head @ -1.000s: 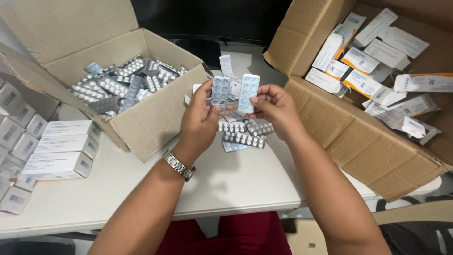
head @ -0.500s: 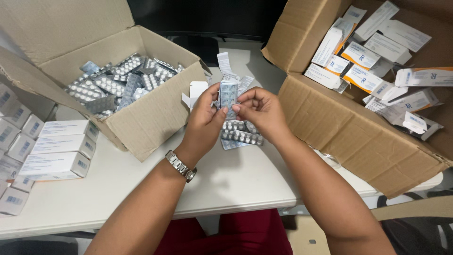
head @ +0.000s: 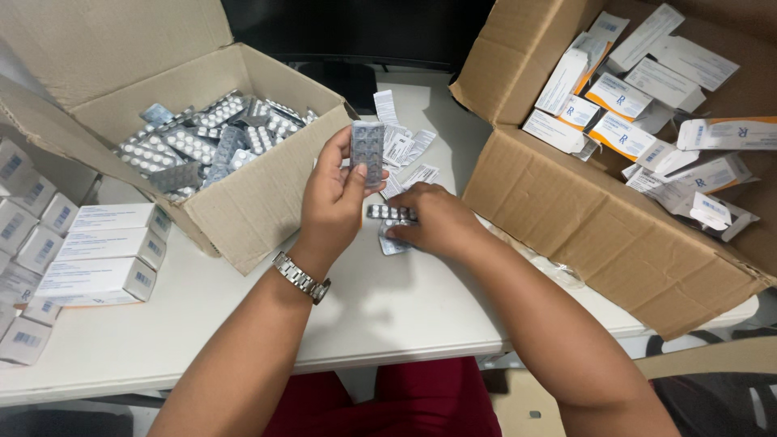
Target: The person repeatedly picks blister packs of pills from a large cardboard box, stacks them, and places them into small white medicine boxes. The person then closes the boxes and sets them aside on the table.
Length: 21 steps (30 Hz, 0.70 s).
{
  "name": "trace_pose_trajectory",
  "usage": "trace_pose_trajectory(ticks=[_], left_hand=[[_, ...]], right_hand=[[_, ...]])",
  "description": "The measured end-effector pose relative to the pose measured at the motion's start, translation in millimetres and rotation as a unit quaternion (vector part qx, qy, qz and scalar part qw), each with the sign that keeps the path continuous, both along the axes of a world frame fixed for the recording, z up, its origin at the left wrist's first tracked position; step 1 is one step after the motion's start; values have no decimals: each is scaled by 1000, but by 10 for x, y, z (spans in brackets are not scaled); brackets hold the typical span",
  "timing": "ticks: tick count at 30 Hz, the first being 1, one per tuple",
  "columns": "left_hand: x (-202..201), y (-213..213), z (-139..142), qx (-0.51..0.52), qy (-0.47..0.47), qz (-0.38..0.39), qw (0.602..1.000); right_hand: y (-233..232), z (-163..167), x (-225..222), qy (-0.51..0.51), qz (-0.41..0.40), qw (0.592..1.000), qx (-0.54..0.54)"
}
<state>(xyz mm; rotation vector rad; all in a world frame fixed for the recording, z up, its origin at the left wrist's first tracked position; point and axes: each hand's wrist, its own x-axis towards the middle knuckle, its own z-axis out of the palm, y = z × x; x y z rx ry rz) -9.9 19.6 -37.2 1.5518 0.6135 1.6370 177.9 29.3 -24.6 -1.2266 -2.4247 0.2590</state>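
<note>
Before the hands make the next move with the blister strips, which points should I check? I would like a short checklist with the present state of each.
1. Left hand has a firm hold on the upright blister strip: ok, thumb and fingers pinch it.
2. Right hand reaches the loose strips on the table: ok, fingers rest on them.
3. Box of blister strips is open with room on top: ok.
4. Paper leaflets are apart from the strips: not ok, they lie right behind the pile.
5. Held strip has every tablet in place: cannot tell.
6. Count of strips under the right hand: cannot tell, the hand partly hides them.
</note>
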Motion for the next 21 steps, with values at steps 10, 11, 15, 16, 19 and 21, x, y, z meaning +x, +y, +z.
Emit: trace_pose_trajectory(ticks=[10,11,15,16,19,21], left_hand=[[-6,10,6,23,2,1,1000],[-9,10,11,20,4,8,1000],[0,-7,19,15,1,12,1000],[2,-12,21,16,4,13,1000],[3,-25,21,18,15,16,1000],[-1,-23,21,21,23,21,999]], right_hand=[[332,-228,121,233,-9,971,-53],[367,-223,147,255,-21,963,-80],[292,-183,145,144,-3,989,-32],[244,-167,110,119,6,993,-12],[96,-114,11,68,-2,998,9],[51,-70,-27,65,-53,996,-26]])
